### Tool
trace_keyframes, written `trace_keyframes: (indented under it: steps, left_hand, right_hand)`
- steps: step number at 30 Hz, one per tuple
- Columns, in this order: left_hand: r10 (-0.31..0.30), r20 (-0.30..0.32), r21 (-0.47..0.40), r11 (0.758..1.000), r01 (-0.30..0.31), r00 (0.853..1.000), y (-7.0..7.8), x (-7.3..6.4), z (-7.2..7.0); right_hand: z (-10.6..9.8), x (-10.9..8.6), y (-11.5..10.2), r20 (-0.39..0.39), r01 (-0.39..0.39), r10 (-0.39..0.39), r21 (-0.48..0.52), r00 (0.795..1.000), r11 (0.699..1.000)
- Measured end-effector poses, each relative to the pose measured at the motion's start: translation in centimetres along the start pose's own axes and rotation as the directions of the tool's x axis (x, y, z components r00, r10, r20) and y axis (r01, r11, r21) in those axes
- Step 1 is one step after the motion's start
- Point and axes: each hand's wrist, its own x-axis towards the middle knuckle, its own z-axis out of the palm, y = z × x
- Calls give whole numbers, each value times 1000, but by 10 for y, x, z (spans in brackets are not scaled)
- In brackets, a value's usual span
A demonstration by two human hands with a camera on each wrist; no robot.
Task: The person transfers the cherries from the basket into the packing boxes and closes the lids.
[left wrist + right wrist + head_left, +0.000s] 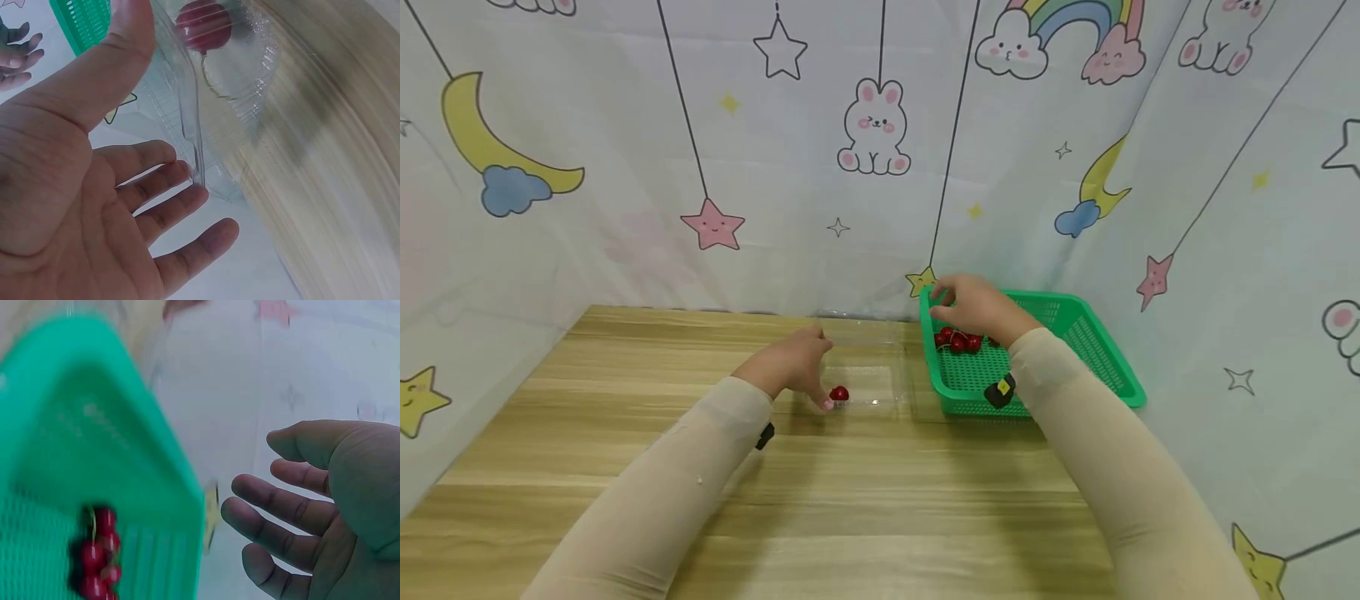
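A clear plastic box [880, 403] stands on the table with a red cherry [839, 393] in its near left part. My left hand [796, 363] is at the box's left side, fingers spread and fairly straight. In the left wrist view its fingertips [199, 195] meet or nearly meet the clear rim, and the cherry [204, 25] shows its stem through the plastic. My right hand [973, 307] hovers over the far left of the green basket [931, 358], fingers loosely bent and holding nothing. Several cherries [958, 342] lie in the basket below it.
The wooden table [880, 508] stretches in front of both arms. A printed cloth wall [820, 267] rises directly behind the box and basket, and another cloth side [1225, 333] stands to the right. The basket is just right of the box.
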Motion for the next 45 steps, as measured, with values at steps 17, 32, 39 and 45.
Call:
trace_keyframes:
  steps: [17, 32, 39, 45]
  left_hand:
    - [-6, 9, 22, 1000, 6, 1000, 6, -1, -1]
    - [-8, 6, 22, 1000, 8, 1000, 8, -5, 0]
    - [-18, 10, 8, 1000, 18, 1000, 7, -3, -3]
    - [-19, 9, 20, 1000, 19, 1000, 7, -3, -4]
  right_hand:
    - [-22, 17, 106, -32, -174, 173, -43, 984, 984]
    - [6, 29, 146, 107, -200, 208, -83, 972, 976]
    - [10, 29, 143, 159, -208, 220, -88, 962, 974]
    - [20, 37, 144, 160, -218, 237, -129, 958, 967]
